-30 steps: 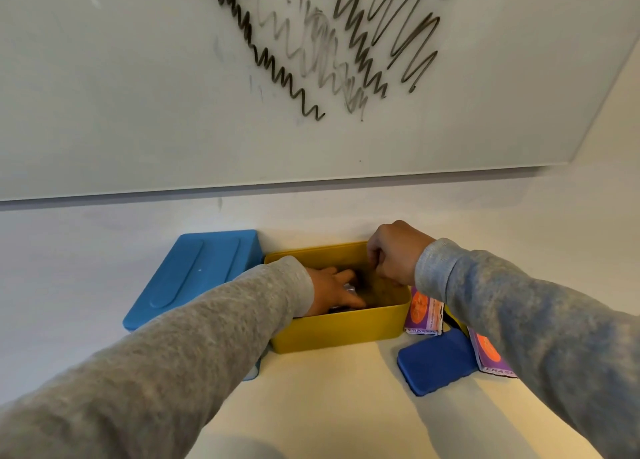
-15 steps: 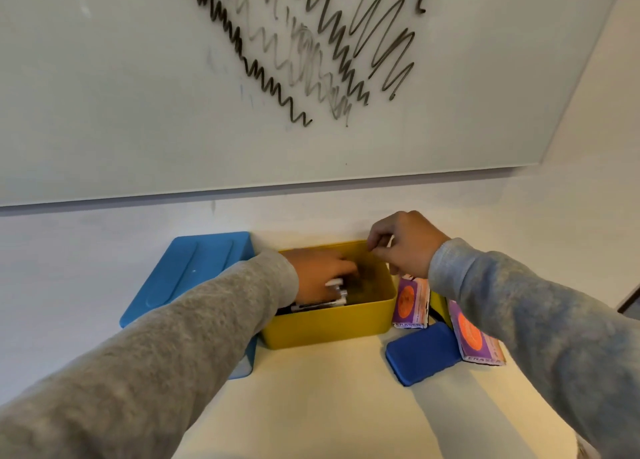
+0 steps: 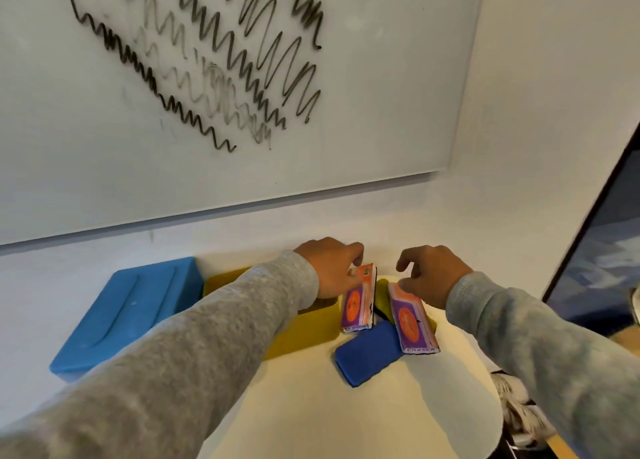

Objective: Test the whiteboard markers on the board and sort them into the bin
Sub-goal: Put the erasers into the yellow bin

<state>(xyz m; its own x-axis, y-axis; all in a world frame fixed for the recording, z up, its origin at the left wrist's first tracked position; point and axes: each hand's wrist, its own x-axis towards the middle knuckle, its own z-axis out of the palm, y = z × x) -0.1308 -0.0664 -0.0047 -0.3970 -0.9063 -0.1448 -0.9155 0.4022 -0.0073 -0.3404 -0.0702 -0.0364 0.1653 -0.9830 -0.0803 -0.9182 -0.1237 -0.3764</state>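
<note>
Black and grey zigzags already cover the whiteboard (image 3: pixel 242 78), some dense and dark, others faint and washed out, which suggests that several markers have been tried and that both strong and weak ones turned up. No marker can be seen at this moment: the yellow bin (image 3: pixel 304 330) stands on the pale table (image 3: pixel 311 406) against the wall, and the grey sleeve of the left arm hides nearly all of its inside, so whatever has been sorted into it cannot be counted. How many markers remain to test cannot be judged either, since none lies in the open. The left hand (image 3: pixel 332 268) reaches past the bin and its fingers curl onto the top edge of the near eraser pack (image 3: pixel 358 303), which stands just beside the bin's right wall; it appears to pinch that edge. The right hand (image 3: pixel 429 275) hovers with fingers curled loosely above the second eraser pack (image 3: pixel 412 320), and whether it touches the pack cannot be told; it holds nothing visible. Both packs are purple and orange, and the word "ERASER" can be read along the lower edge of each. A dark blue eraser (image 3: pixel 367 358) lies partly under them, and a light blue lid (image 3: pixel 128 313) rests to the left of the bin.
</note>
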